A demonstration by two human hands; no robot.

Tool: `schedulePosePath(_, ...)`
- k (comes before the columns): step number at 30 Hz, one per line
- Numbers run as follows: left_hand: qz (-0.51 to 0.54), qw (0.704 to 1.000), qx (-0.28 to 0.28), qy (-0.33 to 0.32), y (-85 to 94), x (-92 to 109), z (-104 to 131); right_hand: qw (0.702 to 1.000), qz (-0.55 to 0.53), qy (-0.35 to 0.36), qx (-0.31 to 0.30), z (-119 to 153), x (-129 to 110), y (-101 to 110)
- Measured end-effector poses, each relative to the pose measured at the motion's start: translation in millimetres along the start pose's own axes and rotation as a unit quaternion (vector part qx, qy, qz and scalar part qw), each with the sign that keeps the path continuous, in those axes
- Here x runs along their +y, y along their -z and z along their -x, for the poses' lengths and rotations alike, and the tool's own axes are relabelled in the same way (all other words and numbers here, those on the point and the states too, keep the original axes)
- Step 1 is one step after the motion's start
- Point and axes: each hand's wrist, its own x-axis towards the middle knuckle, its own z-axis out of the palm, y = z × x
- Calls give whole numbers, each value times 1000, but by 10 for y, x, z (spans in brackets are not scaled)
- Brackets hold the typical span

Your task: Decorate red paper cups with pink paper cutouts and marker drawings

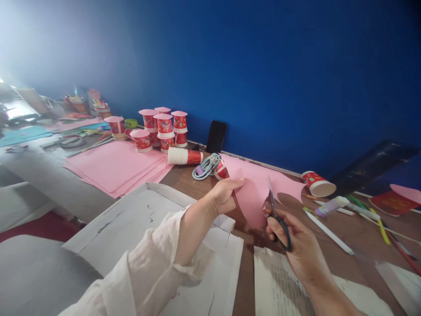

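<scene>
Pink paper sheet (259,193) is pinched by the left hand (225,195) above the table (348,228); the right hand (296,241) grips scissors (274,210), handles partly hidden. Print on nearby papers is unreadable.

Brown table (348,228): pink paper stack (115,166), red cups (162,127) (stacked), pens (329,235).

My left hand (225,195) pinches the edge of a pink paper sheet (255,188) while my right hand (296,243) works black-handled scissors (275,215) into it — above a brown table (342,230) with a pink paper stack (115,166), red paper cups (162,127) and a black phone (216,136) leaning against the blue wall.
</scene>
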Motion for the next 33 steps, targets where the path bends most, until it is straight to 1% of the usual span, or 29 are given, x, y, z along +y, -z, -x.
schedulePosePath(9,-12,1000,-3,-6,18,21,-8,1000,-3,-6,6,37,-91,-42)
schedulePosePath(16,-6,1000,-3,2,27,44,-6,1000,-10,-16,-1,28,-75,-25)
schedulePosePath(22,-24,1000,10,9,18,64,4,1000,-11,-29,-2,46,-109,-39)
schedulePosePath(26,-39,999,8,21,35,66,-8,999,-11,-30,-12,41,-75,-31)
schedulePosePath(29,-44,999,8,11,54,64,-23,999,3,-33,-25,29,-28,-12)
schedulePosePath(33,-65,997,23,-16,86,50,-44,999,8,-35,-40,19,3,5)
